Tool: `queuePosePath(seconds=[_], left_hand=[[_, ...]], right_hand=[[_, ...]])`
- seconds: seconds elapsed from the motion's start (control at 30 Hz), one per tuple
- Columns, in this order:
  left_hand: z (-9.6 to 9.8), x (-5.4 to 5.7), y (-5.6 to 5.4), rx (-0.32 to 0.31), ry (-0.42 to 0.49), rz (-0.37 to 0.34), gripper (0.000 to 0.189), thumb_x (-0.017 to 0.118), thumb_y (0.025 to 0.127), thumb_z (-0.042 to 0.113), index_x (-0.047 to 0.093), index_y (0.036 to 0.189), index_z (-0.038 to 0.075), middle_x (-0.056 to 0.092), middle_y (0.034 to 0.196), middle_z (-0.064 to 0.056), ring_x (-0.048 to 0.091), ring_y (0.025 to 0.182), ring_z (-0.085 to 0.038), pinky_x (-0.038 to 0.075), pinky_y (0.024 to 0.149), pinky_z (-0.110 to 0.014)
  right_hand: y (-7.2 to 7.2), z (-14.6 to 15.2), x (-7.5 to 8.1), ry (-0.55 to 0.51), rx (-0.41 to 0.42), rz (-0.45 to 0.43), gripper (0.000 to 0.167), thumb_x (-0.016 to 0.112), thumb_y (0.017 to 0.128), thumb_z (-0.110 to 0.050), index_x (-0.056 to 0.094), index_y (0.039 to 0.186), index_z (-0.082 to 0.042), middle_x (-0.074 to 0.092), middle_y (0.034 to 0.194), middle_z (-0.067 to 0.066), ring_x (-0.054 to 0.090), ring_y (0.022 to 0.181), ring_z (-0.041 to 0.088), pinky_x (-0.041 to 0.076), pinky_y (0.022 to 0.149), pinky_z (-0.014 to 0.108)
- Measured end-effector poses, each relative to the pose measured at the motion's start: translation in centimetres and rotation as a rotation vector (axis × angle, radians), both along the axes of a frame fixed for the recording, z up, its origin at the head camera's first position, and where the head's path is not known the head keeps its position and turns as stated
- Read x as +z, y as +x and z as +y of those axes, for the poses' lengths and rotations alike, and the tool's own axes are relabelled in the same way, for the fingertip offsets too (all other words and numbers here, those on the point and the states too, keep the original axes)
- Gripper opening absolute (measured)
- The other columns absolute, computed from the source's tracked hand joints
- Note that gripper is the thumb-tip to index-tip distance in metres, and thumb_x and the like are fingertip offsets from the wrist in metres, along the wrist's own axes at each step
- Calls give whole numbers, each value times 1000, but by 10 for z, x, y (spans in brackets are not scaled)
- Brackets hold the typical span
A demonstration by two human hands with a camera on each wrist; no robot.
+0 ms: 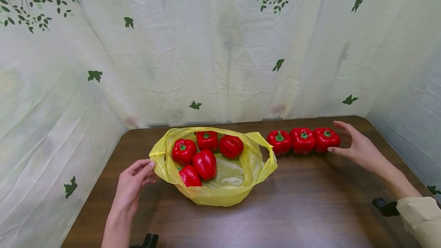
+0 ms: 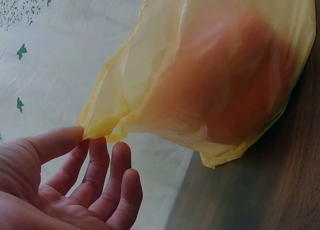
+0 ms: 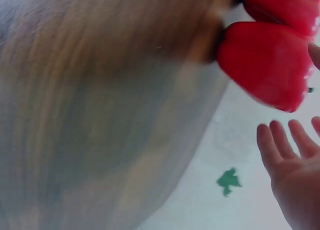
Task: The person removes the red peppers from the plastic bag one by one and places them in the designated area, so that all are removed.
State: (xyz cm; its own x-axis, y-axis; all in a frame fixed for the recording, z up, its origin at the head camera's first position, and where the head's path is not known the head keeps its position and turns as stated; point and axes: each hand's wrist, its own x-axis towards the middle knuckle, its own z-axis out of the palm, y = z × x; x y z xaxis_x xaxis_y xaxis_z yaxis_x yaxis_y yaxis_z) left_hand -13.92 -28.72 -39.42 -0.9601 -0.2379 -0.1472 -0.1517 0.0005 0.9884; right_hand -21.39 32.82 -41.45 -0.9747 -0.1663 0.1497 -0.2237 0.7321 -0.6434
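A yellow plastic bag (image 1: 224, 196) stands with its mouth wide on the brown table, and several red bell peppers (image 1: 204, 165) lie inside it. My left hand (image 1: 132, 183) pinches the bag's left edge between thumb and fingertips; in the left wrist view the gathered corner (image 2: 102, 122) shows at the thumb. To the right of the bag, three more red bell peppers (image 1: 302, 141) sit in a row. Around the rightmost pepper (image 1: 326, 139) my right hand (image 1: 360, 146) spreads its thumb and fingers. In the right wrist view those fingers (image 3: 280, 140) are apart from the pepper (image 3: 267, 64).
The wooden table (image 1: 293, 209) has its back edge close to a pale curtain (image 1: 220, 56) printed with leaves. Curtain also hangs along the left and right sides. Black straps (image 1: 385, 206) show near the wrists.
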Motion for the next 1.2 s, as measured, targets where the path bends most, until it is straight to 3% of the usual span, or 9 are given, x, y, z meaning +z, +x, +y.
queuePosePath(seconds=[0.17,0.43,0.83,1.0,1.2], left_hand=[[0,1,1,-4,9,13,22,72,91,26,70,104,7,69,87,2,66,74,-16,56,69,-27],[0,2,0,6,1,-10,25,72,91,28,69,106,8,69,89,2,66,76,-16,56,71,-27],[0,3,1,4,0,-4,25,73,91,28,70,105,8,71,88,2,67,76,-18,56,71,-27],[-1,2,0,0,3,4,24,72,91,27,70,105,7,70,87,2,67,78,-20,56,70,-28],[-1,2,0,-4,12,7,24,73,91,27,70,105,7,70,87,1,66,77,-20,56,70,-28]], right_hand=[[6,-10,14,-15,-40,46,85,78,86,-31,29,152,-9,39,146,25,42,125,50,42,87,70],[17,-44,41,-35,14,124,76,76,88,-27,35,151,-12,43,141,25,45,121,50,42,87,69],[30,-107,73,-41,161,246,63,77,88,-17,47,143,-18,51,139,5,48,125,27,46,93,56],[34,-132,85,-12,260,301,62,77,87,-16,49,142,-17,50,141,0,46,129,21,48,95,48],[35,-162,92,-25,410,297,60,76,88,-20,49,142,-20,48,143,-4,41,134,17,44,102,41]])
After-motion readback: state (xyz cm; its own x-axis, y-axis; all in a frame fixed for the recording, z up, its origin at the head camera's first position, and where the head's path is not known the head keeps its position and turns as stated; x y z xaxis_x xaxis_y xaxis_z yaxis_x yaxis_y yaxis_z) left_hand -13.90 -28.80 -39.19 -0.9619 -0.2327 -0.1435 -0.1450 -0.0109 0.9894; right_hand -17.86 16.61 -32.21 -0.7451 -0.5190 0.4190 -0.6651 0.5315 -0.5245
